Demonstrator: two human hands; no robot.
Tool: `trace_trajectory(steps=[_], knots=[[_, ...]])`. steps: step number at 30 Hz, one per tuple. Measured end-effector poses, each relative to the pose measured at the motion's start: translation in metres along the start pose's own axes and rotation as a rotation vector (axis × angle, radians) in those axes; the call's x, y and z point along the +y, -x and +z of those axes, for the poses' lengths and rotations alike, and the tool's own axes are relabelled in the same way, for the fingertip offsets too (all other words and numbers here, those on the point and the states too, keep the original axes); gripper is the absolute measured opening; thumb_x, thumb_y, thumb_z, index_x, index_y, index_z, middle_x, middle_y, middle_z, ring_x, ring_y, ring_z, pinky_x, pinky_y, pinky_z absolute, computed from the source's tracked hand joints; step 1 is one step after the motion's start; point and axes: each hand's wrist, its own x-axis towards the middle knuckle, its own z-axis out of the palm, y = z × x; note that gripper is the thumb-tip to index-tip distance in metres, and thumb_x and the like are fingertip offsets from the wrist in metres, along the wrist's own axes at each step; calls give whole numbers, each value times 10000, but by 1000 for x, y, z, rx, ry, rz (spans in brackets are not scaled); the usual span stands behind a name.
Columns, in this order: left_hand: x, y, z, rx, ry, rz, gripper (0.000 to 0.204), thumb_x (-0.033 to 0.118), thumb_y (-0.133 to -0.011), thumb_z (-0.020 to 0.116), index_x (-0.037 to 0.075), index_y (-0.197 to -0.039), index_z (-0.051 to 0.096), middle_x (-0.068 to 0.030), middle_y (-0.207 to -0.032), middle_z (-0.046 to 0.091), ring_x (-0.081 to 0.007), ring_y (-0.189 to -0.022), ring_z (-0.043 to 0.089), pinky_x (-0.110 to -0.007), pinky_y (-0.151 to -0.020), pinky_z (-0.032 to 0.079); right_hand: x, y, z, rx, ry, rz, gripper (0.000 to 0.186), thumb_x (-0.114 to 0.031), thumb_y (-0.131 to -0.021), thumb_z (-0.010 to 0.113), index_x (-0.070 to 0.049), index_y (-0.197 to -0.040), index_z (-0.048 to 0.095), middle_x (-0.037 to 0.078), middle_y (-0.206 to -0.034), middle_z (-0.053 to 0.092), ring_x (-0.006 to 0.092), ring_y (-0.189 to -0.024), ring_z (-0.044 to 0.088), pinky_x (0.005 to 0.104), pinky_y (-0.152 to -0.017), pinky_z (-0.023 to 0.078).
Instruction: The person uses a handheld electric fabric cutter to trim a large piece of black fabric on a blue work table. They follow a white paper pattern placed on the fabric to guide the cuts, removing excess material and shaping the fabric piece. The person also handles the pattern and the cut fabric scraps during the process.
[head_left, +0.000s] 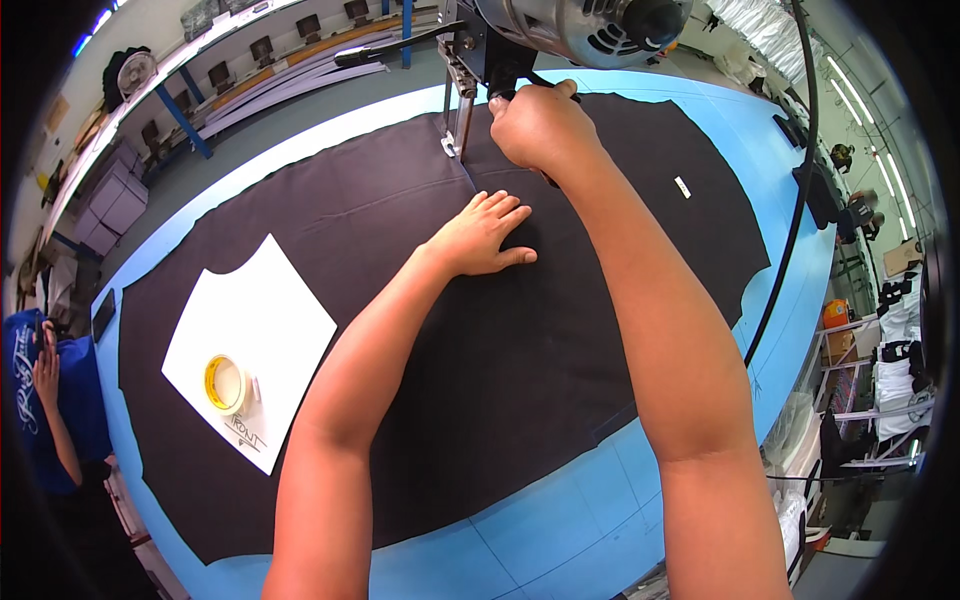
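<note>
Right hand (543,128) clamped on a cutter (580,25); left hand (482,236) flat on black cloth (510,360) near the blade (465,128) — slipping forward risks a cut.

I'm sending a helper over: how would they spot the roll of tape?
Dark fabric covers much of the blue table. On the fabric's left side lies an angular white sheet, bearing the roll of tape. Unlike that flat sheet, the roll is ring-shaped with a yellow inside.

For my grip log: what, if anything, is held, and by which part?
Right hand: the straight-knife fabric cutter, by its handle. Left hand: nothing, lying flat on dark fabric.
</note>
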Motion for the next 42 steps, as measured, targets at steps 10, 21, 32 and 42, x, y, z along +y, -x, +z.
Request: trace_trajectory(steps=[10,21,32,42], knots=[[-41,-12,4,121,-201,-92,785,644,-956,482,23,-1436,477,-231,-1510,419,-387,-1459,302,-488,-1210,217,-3,-13,0,-9,62,-83,478,-368,-1018,444,56,-1085,653,244,-813,565,334,-726,645,417,-803,556],[-40,-10,4,108,-195,-108,757,617,-974,474,15,-1433,478,-230,-1503,420,-380,-1453,310,-470,-1211,223,-11,-25,2,1,72,-26,485,-396,-1046,414,35,-1162,604,171,-708,672,232,-535,653,383,-683,567],[-36,-9,-2,93,-184,-127,747,600,-972,505,4,-1422,493,-222,-1486,445,-369,-1450,323,-473,-1211,238,-19,-32,-4,-50,-53,28,474,-313,-943,560,24,-1265,644,451,-1454,334,455,-1123,654,462,-919,555],[-65,-28,-7,96,-339,-264,788,631,-987,429,13,-1476,429,-219,-1523,403,-374,-1463,293,-482,-1201,233,-24,-39,-3,-56,-55,-37,429,-226,-809,663,14,-1162,711,381,-1236,598,460,-1273,549,448,-888,566]])
